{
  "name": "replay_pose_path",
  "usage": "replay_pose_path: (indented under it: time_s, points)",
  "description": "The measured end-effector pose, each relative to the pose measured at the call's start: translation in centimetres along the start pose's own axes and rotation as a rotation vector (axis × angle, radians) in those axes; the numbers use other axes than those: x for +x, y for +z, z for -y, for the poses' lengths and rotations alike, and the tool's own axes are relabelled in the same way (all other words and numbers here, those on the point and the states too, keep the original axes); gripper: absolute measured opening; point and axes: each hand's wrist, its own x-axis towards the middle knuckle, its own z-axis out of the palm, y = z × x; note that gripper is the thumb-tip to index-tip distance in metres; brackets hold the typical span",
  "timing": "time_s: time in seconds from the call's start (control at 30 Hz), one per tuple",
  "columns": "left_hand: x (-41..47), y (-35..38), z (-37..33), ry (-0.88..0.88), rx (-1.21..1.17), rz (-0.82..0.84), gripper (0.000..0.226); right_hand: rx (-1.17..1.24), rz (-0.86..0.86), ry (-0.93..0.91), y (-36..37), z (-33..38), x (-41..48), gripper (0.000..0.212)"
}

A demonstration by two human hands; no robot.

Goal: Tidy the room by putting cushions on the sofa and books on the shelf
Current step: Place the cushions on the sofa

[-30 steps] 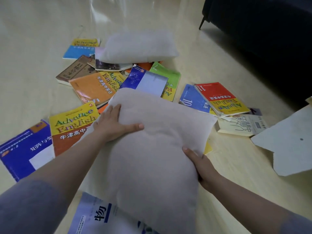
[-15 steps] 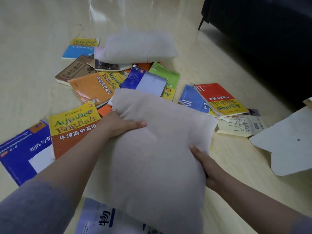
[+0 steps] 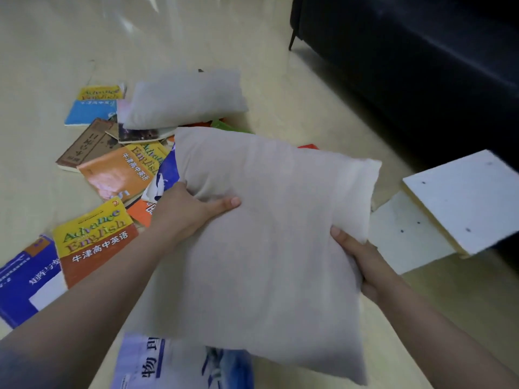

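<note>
A large beige cushion [image 3: 269,248] is lifted off the floor in front of me. My left hand [image 3: 188,209] grips its left edge with the thumb on top. My right hand [image 3: 356,259] grips its right edge from the side. A second beige cushion [image 3: 185,99] lies farther back on the floor, partly on some books. Several books lie scattered on the floor, among them a yellow and orange book [image 3: 92,237], an orange book [image 3: 120,169] and a blue book [image 3: 25,279]. The dark sofa [image 3: 421,66] stands at the upper right.
A white board [image 3: 466,197] and a flat white sheet [image 3: 404,234] lie on the floor beside the sofa at the right. A pale blue book [image 3: 168,363] lies near my feet. Bare beige floor [image 3: 42,51] stretches to the left and rear.
Both hands have closed on the cushion and raised it off the books, moving it up and to the right. It now hides the books that lay at the right.
</note>
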Motion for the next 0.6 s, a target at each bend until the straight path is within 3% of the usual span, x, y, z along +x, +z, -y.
replay_pose_path:
  time_s: [0.13, 0.27, 0.37, 0.47, 0.6]
  points:
    - [-4.5, -2.9, -9.9, -0.012, 0.009, 0.044, 0.103, 0.01, -0.059, 0.012, -3.7, 9.6, -7.0, 0.09]
    - [-7.5, -5.1, -16.9, -0.024, -0.026, 0.066, 0.096, 0.077, -0.14, 0.021, -5.4, 15.8, -12.2, 0.057]
    - [-10.3, -7.7, -24.5, 0.002, -0.027, 0.083, 0.095, 0.108, -0.197, 0.038, -7.2, 22.4, -17.4, 0.059]
    - [-13.2, -10.1, -31.7, 0.047, -0.053, 0.116, 0.079, 0.129, -0.229, 0.036, -8.5, 28.9, -22.5, 0.05]
    - [-18.2, -14.1, -40.5, 0.127, -0.074, 0.157, 0.069, 0.149, -0.254, -0.015, -10.2, 36.6, -29.8, 0.059]
